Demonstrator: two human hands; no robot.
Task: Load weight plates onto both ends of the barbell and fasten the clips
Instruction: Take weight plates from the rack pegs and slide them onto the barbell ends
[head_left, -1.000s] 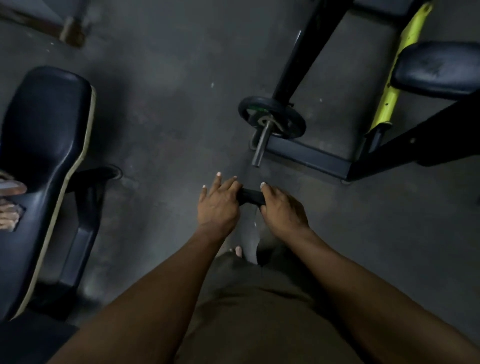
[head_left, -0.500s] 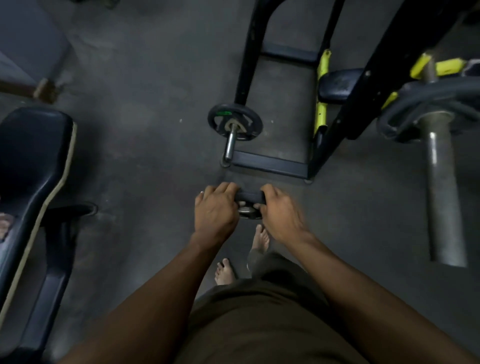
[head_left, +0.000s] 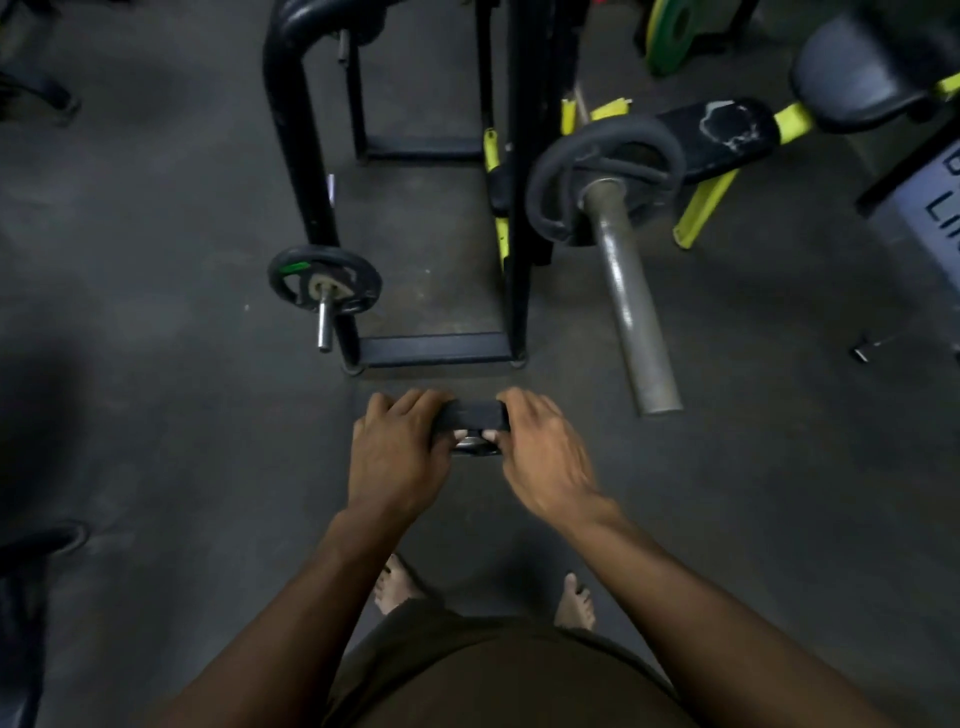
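Observation:
Both my hands hold a small black weight plate (head_left: 471, 415) edge-on in front of me, my left hand (head_left: 397, 457) on its left rim and my right hand (head_left: 540, 462) on its right rim. Most of the plate is hidden by my fingers. The grey barbell sleeve (head_left: 631, 306) points toward me at the right, its free end just up and right of my right hand. A large black plate (head_left: 550, 176) sits on that sleeve farther back. No clip is visible.
A black rack frame (head_left: 311, 182) stands ahead, with a small black plate (head_left: 324, 280) on a storage peg. A yellow-and-black bench (head_left: 722, 130) lies behind the barbell, and a green plate (head_left: 670, 36) leans at the top. My bare feet (head_left: 400, 584) stand on the dark floor.
My view has swung up and to the right, bringing the barbell sleeve and its large plate fully into sight. Both hands still grip the small plate, now nearer the sleeve's end.

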